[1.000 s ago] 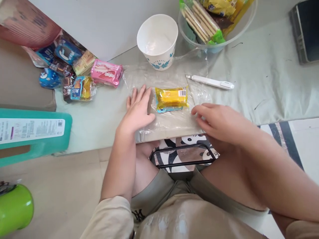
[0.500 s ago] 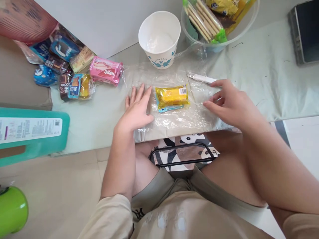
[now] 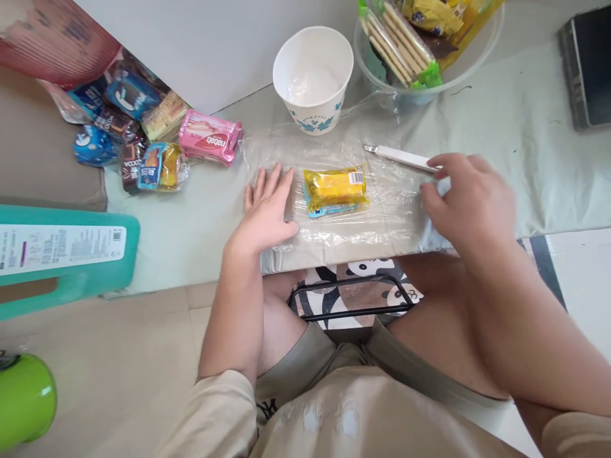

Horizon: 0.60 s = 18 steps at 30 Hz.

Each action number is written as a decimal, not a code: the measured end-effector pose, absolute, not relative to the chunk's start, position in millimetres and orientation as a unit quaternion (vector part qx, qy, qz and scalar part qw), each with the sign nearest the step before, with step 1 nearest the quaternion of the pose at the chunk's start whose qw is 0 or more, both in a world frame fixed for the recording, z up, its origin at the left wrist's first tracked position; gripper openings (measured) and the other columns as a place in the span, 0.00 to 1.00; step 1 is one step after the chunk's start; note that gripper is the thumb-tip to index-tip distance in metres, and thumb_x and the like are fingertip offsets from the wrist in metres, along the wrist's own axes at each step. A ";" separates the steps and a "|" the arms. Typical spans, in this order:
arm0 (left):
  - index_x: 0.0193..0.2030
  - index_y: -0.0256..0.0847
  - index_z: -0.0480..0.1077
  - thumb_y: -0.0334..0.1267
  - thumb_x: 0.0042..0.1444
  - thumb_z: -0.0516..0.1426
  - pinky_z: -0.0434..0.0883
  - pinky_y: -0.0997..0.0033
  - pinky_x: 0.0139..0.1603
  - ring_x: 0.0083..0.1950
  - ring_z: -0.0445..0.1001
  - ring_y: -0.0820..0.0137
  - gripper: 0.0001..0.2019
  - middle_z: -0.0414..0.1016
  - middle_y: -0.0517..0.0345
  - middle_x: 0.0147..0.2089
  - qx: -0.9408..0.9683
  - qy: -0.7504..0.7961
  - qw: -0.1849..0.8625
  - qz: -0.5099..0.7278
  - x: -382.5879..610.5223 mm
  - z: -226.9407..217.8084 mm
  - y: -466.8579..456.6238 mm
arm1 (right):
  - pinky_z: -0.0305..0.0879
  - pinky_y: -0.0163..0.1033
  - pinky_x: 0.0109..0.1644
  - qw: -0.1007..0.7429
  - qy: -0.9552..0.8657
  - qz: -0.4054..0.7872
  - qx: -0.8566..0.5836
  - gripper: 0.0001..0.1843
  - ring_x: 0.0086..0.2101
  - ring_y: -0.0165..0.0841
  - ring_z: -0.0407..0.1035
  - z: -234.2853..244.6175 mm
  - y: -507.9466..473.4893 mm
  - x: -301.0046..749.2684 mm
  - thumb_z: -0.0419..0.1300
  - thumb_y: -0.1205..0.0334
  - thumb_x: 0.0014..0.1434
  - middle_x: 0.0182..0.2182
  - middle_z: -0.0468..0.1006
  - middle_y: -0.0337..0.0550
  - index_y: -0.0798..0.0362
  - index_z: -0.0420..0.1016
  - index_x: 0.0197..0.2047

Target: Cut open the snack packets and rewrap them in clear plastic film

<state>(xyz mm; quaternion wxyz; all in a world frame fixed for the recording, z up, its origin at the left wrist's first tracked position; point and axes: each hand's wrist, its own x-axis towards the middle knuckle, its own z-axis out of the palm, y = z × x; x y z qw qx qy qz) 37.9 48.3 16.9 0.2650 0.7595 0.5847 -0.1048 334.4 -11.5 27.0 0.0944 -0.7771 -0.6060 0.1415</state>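
Observation:
My left hand (image 3: 267, 213) lies flat with fingers spread on a clear plastic sheet (image 3: 334, 238), left of a yellow-wrapped snack (image 3: 335, 186). That snack rests on top of a light-blue packet (image 3: 341, 210), mostly hidden under it. My right hand (image 3: 470, 197), slightly blurred, is at the sheet's right side, its thumb and forefinger apart. Its forefinger is by the rear end of a slim white knife-like tool (image 3: 401, 156) with a metal tip; whether they touch is unclear.
Behind the sheet stands a white paper cup (image 3: 312, 83), beside a clear bowl (image 3: 470, 79) of wrapped snacks. Several packets, including a pink wafer pack (image 3: 210, 137), spill at the left. A teal container (image 3: 95, 280) and a dark tablet-like device (image 3: 592, 63) flank the table.
My right hand has moved right, away from the yellow snack and along the white tool. My left hand stays flat on the sheet. The whole view has shifted slightly.

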 end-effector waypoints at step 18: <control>0.76 0.35 0.59 0.28 0.58 0.50 0.49 0.46 0.84 0.83 0.52 0.56 0.36 0.58 0.47 0.80 0.813 0.535 0.230 0.010 44.3 4.2 53.4 | 0.61 0.53 0.55 0.102 -0.823 0.156 -0.536 0.39 0.53 0.56 0.71 5.9 28.0 244.3 0.61 0.59 0.59 0.58 0.77 0.59 0.52 0.64 0.72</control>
